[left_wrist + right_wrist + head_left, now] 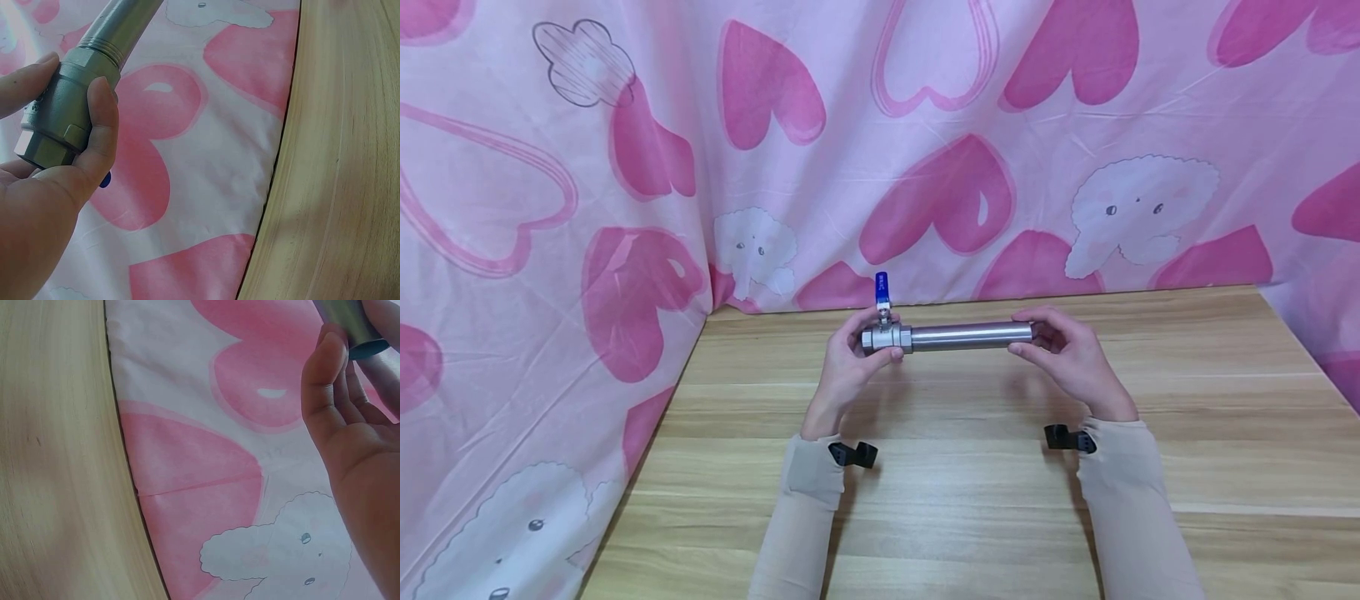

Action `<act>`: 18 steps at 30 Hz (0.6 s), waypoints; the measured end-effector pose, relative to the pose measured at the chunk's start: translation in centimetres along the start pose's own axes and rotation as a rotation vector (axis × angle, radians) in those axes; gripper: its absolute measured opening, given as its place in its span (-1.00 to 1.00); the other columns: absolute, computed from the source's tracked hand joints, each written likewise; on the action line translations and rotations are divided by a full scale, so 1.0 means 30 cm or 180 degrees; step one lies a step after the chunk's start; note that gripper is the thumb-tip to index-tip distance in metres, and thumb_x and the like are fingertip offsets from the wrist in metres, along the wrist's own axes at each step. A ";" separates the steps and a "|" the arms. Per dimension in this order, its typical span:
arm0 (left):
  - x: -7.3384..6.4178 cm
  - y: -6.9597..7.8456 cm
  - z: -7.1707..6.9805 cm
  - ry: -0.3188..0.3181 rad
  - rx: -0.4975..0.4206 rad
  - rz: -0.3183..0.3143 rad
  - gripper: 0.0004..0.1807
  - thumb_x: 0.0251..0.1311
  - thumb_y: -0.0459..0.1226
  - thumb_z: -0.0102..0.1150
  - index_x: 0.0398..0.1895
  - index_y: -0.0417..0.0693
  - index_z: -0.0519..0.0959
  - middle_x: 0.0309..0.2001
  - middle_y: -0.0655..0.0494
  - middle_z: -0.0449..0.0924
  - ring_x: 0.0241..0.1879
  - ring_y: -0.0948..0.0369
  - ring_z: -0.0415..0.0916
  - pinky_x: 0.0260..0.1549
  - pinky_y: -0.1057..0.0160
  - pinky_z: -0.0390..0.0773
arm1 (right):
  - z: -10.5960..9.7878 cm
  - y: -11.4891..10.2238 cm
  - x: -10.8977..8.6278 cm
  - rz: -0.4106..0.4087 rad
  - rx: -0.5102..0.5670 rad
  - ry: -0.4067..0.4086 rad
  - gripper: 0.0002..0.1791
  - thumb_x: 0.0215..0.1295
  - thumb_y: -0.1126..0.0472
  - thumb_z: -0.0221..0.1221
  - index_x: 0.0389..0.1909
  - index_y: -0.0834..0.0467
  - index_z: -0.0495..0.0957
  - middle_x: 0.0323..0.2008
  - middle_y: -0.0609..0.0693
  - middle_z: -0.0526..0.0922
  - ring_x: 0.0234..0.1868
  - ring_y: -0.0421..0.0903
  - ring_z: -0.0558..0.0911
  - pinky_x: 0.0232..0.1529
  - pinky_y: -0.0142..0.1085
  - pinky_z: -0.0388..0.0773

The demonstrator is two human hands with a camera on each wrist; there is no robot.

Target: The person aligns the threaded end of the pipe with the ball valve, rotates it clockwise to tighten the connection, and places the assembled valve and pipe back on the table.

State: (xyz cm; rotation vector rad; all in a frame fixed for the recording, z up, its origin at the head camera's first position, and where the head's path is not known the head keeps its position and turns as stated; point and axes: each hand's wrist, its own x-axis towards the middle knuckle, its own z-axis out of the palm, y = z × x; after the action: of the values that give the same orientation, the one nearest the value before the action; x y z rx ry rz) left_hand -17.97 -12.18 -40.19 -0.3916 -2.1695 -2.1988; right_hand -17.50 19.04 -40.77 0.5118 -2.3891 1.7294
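Note:
A steel ball valve [887,337] with a blue lever handle [882,288] is joined to a shiny metal pipe [970,335], and both are held level above the table. My left hand [844,367] grips the valve body, thumb in front and fingers behind; the lever points up and away. In the left wrist view, threads [102,49] show where the pipe enters the valve [65,106]. My right hand [1078,354] pinches the pipe's far right end between thumb and fingers. The right wrist view shows that pipe end [356,328] with its round rim between the fingers.
A wood-grain table [955,500] lies beneath both hands. Pink cloth [850,167] printed with hearts and white animals hangs along its back and left edges. Black wrist mounts [853,455] stick out from both beige sleeves [1131,500].

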 end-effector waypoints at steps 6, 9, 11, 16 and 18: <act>-0.001 0.004 0.002 0.0001 -0.0017 -0.0016 -0.31 -0.07 -0.54 0.34 0.23 -0.19 0.41 0.16 -0.21 0.52 0.10 0.06 0.51 0.12 0.38 0.52 | 0.000 -0.002 0.001 0.0026 -0.0044 -0.0004 -0.58 0.15 0.35 0.32 0.06 0.26 0.53 -0.24 -0.17 0.58 -0.34 -0.24 0.55 -0.30 -0.54 0.56; -0.002 0.007 0.002 0.0008 -0.0022 -0.0031 -0.31 -0.07 -0.54 0.35 0.23 -0.18 0.41 0.16 -0.20 0.52 0.08 0.11 0.52 0.12 0.38 0.52 | 0.000 -0.003 0.001 0.0084 -0.0069 -0.0007 -0.59 0.17 0.31 0.31 0.06 0.25 0.53 -0.24 -0.16 0.58 -0.33 -0.23 0.55 -0.29 -0.54 0.57; -0.002 0.007 0.003 0.0009 -0.0024 -0.0026 -0.31 -0.07 -0.54 0.35 0.23 -0.18 0.41 0.16 -0.20 0.53 0.08 0.13 0.52 0.12 0.38 0.52 | 0.000 -0.003 0.001 0.0118 -0.0078 -0.0007 -0.60 0.19 0.29 0.30 0.07 0.24 0.54 -0.24 -0.16 0.58 -0.33 -0.23 0.55 -0.29 -0.54 0.57; -0.001 0.005 0.003 0.0004 -0.0034 -0.0013 -0.31 -0.08 -0.55 0.35 0.22 -0.20 0.41 0.15 -0.22 0.53 0.07 0.11 0.53 0.11 0.38 0.53 | -0.001 -0.001 0.001 0.0160 -0.0086 -0.0017 -0.63 0.23 0.26 0.28 0.06 0.24 0.54 -0.24 -0.16 0.59 -0.33 -0.24 0.55 -0.31 -0.52 0.58; -0.001 0.005 0.004 -0.0002 -0.0035 -0.0013 -0.32 -0.07 -0.55 0.35 0.22 -0.20 0.41 0.15 -0.22 0.53 0.07 0.11 0.53 0.11 0.38 0.53 | -0.002 -0.001 0.001 0.0156 -0.0093 -0.0024 -0.63 0.24 0.25 0.27 0.06 0.24 0.54 -0.25 -0.17 0.59 -0.34 -0.24 0.55 -0.32 -0.51 0.58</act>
State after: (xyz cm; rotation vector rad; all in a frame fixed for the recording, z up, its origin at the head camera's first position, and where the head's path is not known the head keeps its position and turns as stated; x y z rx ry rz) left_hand -17.89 -12.07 -40.06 -0.3884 -2.1612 -2.2141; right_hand -17.52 19.08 -40.74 0.4605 -2.4483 1.7122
